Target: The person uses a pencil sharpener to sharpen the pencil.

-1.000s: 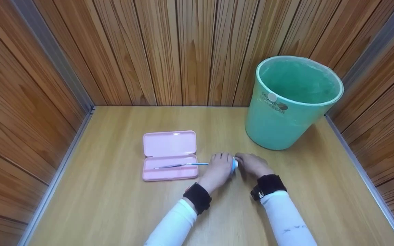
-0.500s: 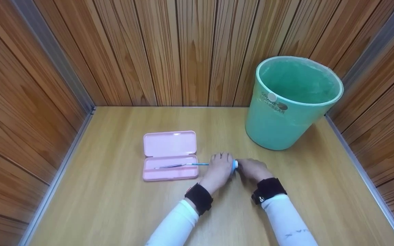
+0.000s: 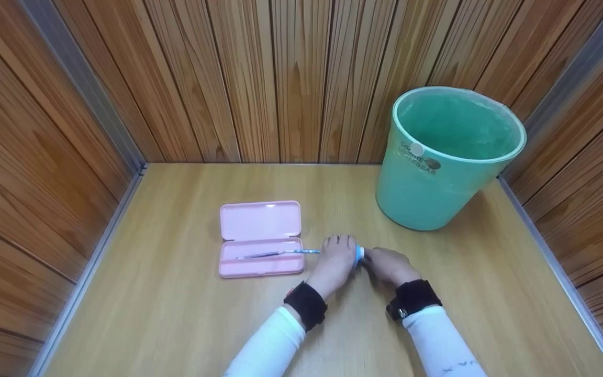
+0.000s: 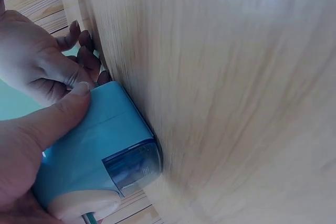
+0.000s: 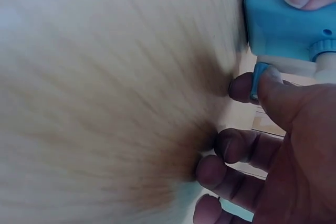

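While low, left grip [image 3: 337, 257] around sharpener [image 4: 100, 135]

Head view looks forward-down; wrist close-ups share the sharpener [image 4: 105, 129].

White sleeves [image 3: 267, 345], the right bearing dark markings [image 3: 459, 367], end near black wristbands [image 3: 305, 306].

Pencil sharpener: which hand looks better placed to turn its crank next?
Probably the right hand: it pinches the blue crank knob between thumb and finger, while the left hand grips the pencil sharpener, so seems better suited to steadying.
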Demonstrator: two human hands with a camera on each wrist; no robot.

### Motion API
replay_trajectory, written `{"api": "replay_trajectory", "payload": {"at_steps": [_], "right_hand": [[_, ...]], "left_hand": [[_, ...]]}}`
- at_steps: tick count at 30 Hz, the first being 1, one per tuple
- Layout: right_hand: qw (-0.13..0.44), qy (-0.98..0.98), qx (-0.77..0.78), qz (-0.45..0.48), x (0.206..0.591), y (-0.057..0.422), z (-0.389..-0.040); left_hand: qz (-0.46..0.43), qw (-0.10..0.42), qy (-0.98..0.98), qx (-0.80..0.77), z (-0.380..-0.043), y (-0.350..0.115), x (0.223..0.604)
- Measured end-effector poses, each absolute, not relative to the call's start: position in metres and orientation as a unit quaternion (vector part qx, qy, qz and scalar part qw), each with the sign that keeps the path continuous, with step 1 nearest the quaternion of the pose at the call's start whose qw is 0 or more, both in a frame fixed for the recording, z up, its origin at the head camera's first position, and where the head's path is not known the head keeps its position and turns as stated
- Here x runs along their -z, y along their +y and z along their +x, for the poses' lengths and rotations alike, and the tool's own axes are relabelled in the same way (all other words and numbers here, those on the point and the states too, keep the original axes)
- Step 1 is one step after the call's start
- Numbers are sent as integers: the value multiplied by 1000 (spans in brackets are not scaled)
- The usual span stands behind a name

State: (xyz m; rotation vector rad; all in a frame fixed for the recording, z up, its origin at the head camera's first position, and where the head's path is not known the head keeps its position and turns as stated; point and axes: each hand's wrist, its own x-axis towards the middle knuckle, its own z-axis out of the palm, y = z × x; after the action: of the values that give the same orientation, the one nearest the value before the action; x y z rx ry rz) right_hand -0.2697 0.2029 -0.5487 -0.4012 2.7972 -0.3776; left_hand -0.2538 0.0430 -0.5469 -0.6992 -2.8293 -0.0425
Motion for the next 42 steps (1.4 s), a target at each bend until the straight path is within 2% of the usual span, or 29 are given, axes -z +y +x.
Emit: {"api": "replay_trajectory", "payload": {"at_steps": [8, 15, 24, 30, 38, 42], "right_hand": [[123, 972, 144, -139, 552, 203, -259], [103, 971, 154, -152, 556, 203, -249], [90, 966, 193, -143, 557, 206, -237], [38, 962, 184, -196, 550, 205, -230], [26, 958, 206, -196, 550, 207, -224], [12, 956, 208, -206, 550, 209, -221]], "left_hand": [[-228, 49, -972, 25, -255, 44, 542], [-228, 81, -970, 14, -255, 45, 544], [-226, 85, -970, 14, -254, 47, 546], [-217, 70, -973, 24, -253, 49, 544], [-224, 56, -973, 17, -255, 49, 542], [-218, 29, -975, 25, -256, 49, 541]]}}
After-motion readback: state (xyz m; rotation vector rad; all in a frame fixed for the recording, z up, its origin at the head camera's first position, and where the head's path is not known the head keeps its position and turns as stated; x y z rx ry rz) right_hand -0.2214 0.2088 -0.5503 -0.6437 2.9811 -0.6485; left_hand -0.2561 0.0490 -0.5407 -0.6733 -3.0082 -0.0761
